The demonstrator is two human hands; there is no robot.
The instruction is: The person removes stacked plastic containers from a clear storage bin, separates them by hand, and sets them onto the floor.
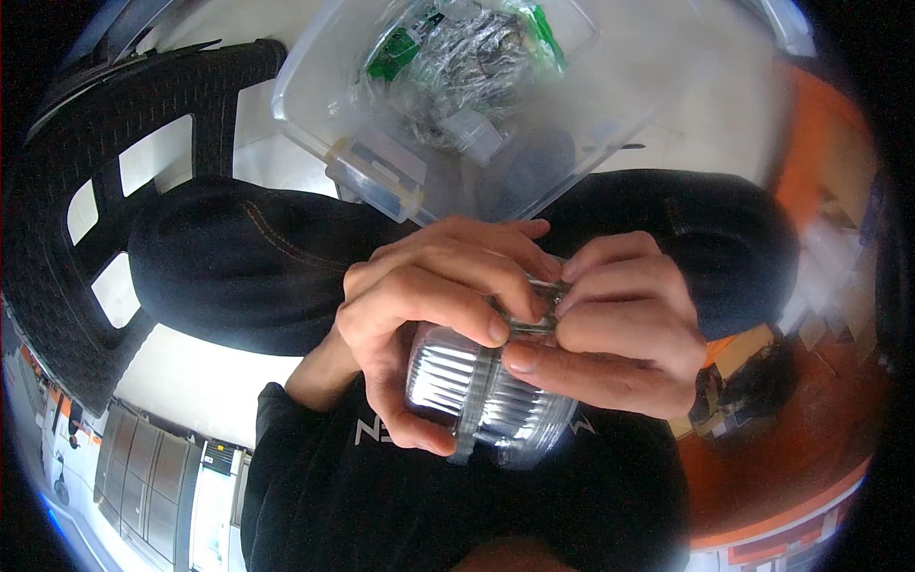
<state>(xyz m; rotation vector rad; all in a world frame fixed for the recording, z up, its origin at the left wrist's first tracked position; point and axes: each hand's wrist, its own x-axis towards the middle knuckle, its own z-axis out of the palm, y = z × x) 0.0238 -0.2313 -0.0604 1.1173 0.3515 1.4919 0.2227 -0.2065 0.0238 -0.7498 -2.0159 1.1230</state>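
Above my lap, in front of the black shirt, both hands hold a clear ribbed plastic container (493,400) with a thick rim around its middle. My left hand (422,293) wraps it from the left, thumb low against its side and fingers curled over the top. From the right, my right hand (622,329) grips its upper part with bent fingers, its thumb lying near the rim. The fingertips of both hands nearly meet and hide part of the container. Whether it is one piece or several nested pieces, I cannot tell.
Beyond my knees stands a large translucent plastic storage box (286,93) with a latch, holding crumpled clear film (479,57) with green printed parts and a small clear plastic piece (475,136). A black woven-pattern plastic chair (93,136) is at left. An orange surface (808,443) bearing assorted items lies at right.
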